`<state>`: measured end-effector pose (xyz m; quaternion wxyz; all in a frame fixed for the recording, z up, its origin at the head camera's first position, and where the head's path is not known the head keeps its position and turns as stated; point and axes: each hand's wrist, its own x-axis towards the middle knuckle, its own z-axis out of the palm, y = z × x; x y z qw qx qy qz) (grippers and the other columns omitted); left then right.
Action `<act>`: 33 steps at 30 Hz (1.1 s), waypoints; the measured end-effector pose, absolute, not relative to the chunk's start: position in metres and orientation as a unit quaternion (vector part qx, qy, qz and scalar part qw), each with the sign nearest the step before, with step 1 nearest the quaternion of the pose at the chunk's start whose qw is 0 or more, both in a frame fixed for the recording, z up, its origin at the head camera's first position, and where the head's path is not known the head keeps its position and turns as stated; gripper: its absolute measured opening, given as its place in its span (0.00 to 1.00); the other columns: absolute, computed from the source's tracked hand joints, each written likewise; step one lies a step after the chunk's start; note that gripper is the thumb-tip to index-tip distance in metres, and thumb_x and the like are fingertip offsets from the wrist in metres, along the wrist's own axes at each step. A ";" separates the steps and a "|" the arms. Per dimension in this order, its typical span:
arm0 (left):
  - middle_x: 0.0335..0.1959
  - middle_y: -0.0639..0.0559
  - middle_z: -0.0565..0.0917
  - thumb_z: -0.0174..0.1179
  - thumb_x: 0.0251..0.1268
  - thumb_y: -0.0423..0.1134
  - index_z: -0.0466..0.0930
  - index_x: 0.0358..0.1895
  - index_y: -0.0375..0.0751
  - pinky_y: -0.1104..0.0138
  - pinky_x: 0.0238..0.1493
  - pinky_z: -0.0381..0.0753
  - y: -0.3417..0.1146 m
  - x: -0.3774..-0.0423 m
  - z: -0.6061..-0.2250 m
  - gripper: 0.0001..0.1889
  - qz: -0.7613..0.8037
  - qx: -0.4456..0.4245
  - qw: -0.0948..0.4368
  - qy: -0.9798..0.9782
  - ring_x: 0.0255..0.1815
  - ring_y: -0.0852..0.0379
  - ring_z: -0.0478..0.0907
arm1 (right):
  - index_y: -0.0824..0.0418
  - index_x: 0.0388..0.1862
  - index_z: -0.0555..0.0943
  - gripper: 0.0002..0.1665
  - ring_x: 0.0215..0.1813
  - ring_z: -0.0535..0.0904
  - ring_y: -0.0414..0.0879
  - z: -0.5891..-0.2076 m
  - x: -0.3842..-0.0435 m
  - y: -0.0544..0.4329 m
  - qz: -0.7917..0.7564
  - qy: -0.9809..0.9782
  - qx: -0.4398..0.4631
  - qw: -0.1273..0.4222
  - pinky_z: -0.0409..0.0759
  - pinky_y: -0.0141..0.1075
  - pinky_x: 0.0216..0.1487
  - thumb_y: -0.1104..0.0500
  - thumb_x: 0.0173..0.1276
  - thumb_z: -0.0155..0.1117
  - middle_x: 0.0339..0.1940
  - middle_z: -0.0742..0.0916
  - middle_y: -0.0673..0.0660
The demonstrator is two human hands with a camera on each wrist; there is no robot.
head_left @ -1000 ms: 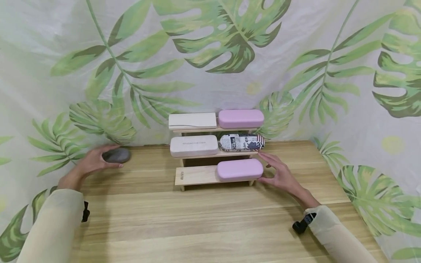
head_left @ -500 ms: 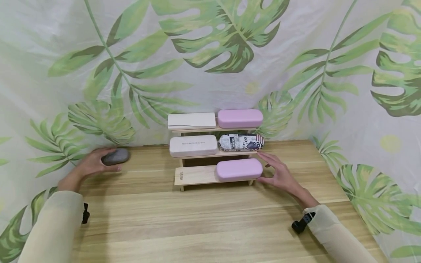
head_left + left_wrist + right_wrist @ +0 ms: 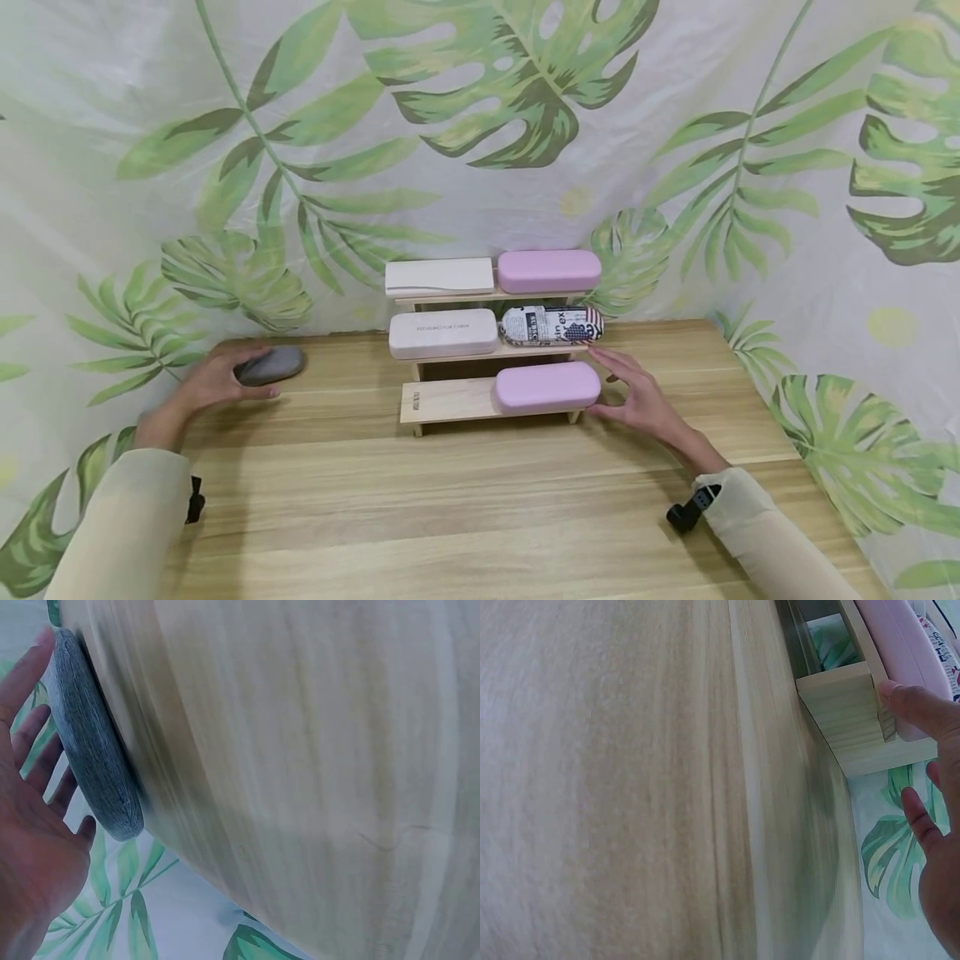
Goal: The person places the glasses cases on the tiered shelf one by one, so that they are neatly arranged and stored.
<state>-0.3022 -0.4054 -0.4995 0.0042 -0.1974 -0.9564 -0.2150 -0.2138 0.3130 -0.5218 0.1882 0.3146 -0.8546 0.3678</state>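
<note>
A grey oval glasses case (image 3: 272, 366) lies at the table's back left, and it shows as streaked grey (image 3: 94, 735) in the left wrist view. My left hand (image 3: 221, 379) is around its left end, thumb in front and fingers behind. The left wrist view shows these fingers (image 3: 34, 735) spread beside the case, not wrapped round it. At the right end of a three-tier wooden rack (image 3: 450, 400) is my right hand (image 3: 637, 396), fingers extended. One fingertip (image 3: 889, 688) touches the lowest board's end, beside a pink glasses case (image 3: 547, 386).
On the middle tier stand a whitish glasses case (image 3: 442, 333) and a newsprint-patterned one (image 3: 552, 325). The top tier bears a white case (image 3: 439, 277) and another pink case (image 3: 550, 271). A leaf-print cloth (image 3: 510, 200) hangs right behind the wooden table (image 3: 465, 517).
The grey case has shifted slightly right and toward me, and the left hand has come slightly toward me. The right hand stays at the rack's end.
</note>
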 end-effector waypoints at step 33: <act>0.59 0.31 0.86 0.85 0.48 0.41 0.86 0.62 0.37 0.71 0.58 0.70 -0.394 -0.276 -0.502 0.34 -0.230 -0.228 0.023 -0.946 0.62 0.28 0.79 | 0.73 0.73 0.74 0.60 0.68 0.76 0.64 -0.519 -0.213 0.310 0.386 -0.845 0.314 0.195 0.86 0.35 0.51 0.73 0.35 0.91 0.74 0.78 0.70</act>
